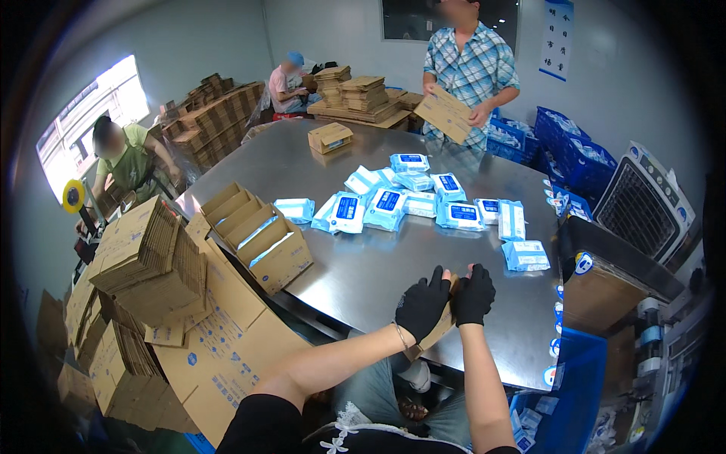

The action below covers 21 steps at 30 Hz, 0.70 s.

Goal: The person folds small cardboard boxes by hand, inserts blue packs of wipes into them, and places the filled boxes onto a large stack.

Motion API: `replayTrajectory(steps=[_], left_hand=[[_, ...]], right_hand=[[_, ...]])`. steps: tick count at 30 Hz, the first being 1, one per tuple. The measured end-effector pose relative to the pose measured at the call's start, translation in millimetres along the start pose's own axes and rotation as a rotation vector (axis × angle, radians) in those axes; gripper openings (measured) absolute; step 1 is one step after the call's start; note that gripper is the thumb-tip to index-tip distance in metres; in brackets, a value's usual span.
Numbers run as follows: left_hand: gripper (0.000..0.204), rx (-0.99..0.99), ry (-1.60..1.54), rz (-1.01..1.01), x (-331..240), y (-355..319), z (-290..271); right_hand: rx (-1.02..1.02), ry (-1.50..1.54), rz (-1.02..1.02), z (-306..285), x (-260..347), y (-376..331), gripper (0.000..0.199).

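Observation:
Between my two hands, at the near edge of the metal table (344, 280), is a narrow brown cardboard carton (440, 331), tilted and partly covered by the hands. My left hand (423, 306), in a black fingerless glove, grips its left side. My right hand (474, 297), gloved alike, closes on its right side near the top. Beyond them lies a loose group of blue-and-white wipes packs (389, 208), the nearest being a pack (526, 256) to the right. On the left stands a row of open cartons (283, 257) with packs inside.
Stacks of flat cardboard (151, 261) crowd the left. A small carton (330, 138) sits at the far side, where a person in a checked shirt holds a cardboard piece (445, 115). Two others work farther back. Blue crates (582, 163) and an air cooler (643, 208) stand right.

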<state>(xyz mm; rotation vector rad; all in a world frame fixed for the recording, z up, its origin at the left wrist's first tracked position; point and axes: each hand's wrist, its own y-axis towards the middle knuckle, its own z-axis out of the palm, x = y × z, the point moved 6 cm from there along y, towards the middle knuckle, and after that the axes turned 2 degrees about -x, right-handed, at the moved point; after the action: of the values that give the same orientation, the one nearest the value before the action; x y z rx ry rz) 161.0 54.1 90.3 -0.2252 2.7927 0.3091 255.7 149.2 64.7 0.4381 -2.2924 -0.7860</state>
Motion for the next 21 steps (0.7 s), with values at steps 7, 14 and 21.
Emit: replayTrajectory(steps=[7, 14, 21], left_hand=[[0.059, -0.424, 0.168, 0.338, 5.5, -9.5, 34.5], [0.054, 0.197, 0.042, 0.261, 12.4, -0.5, 15.6], [0.1, 0.165, -1.069, -0.042, 51.3, -14.3, 101.2]], right_hand=[[0.041, 0.16, 0.077, 4.2, -7.0, -2.5, 0.025], [0.182, 1.142, 0.795, -2.1, -8.2, -79.4, 0.073], [0.541, 1.032, 0.746, 15.5, -39.5, -88.6, 0.08]])
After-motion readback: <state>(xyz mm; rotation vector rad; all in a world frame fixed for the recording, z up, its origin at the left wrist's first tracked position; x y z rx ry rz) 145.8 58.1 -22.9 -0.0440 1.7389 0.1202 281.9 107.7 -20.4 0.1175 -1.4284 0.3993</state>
